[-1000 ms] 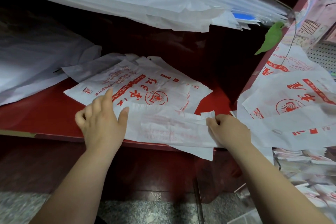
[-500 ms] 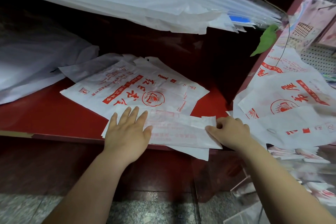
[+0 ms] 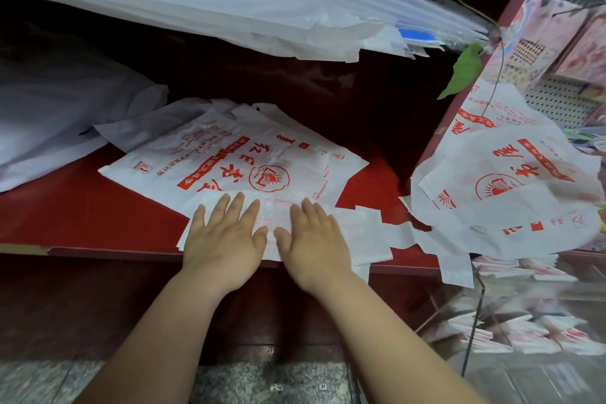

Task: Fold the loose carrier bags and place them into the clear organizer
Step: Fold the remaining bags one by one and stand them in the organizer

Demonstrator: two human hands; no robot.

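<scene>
A white carrier bag folded into a long strip (image 3: 360, 233) lies along the front edge of the red shelf (image 3: 75, 207). My left hand (image 3: 226, 239) and my right hand (image 3: 314, 239) press flat on it side by side, fingers straight. Under the strip lies a flat white bag with red print (image 3: 236, 161). A loose heap of the same printed bags (image 3: 505, 193) hangs at the right. The clear organizer (image 3: 511, 321) sits at lower right with several folded bags inside.
A thick stack of white bags (image 3: 196, 0) overhangs from the shelf above. Plain white bags (image 3: 65, 108) pile up at the left of the red shelf. A green leaf (image 3: 464, 74) dangles at upper right. Speckled stone floor (image 3: 262, 384) shows below.
My right hand let go of the strip's right end and moved left to lie flat beside my left hand. My left hand slid right along the strip.
</scene>
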